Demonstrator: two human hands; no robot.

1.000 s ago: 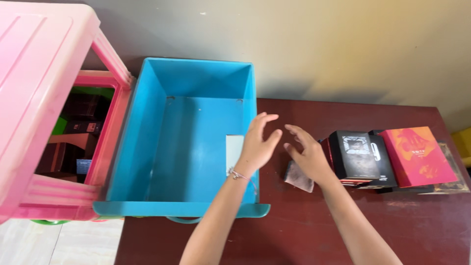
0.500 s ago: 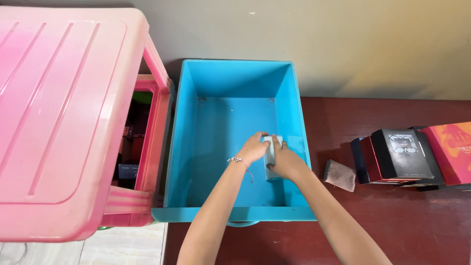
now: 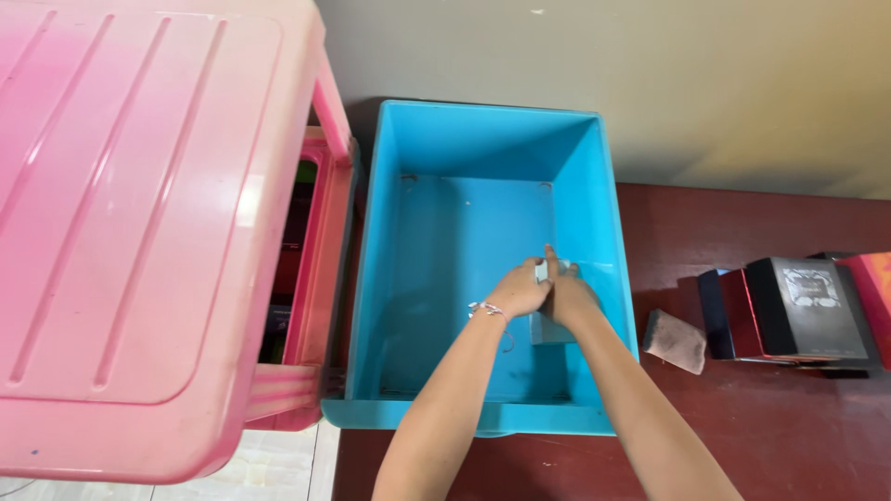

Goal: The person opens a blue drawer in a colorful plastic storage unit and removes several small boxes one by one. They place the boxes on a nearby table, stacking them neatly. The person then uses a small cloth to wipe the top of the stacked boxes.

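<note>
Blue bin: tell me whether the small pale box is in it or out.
In. Both hands, left hand and right hand, hold the small pale box down inside the blue bin, near its right wall.

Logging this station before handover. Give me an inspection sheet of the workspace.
Surface: dark red-brown table, partly covered.
Job's things: small pale box held down inside the blue bin, near its right wall.
Clutter: black box and a red box at right; small grey-brown pad beside the bin.
Grippers: left hand and right hand both closed on the pale box; thin bracelet on left wrist.
Cables: nothing seen.
Surroundings: pink plastic bin with raised lid at left; plain wall behind.
</note>
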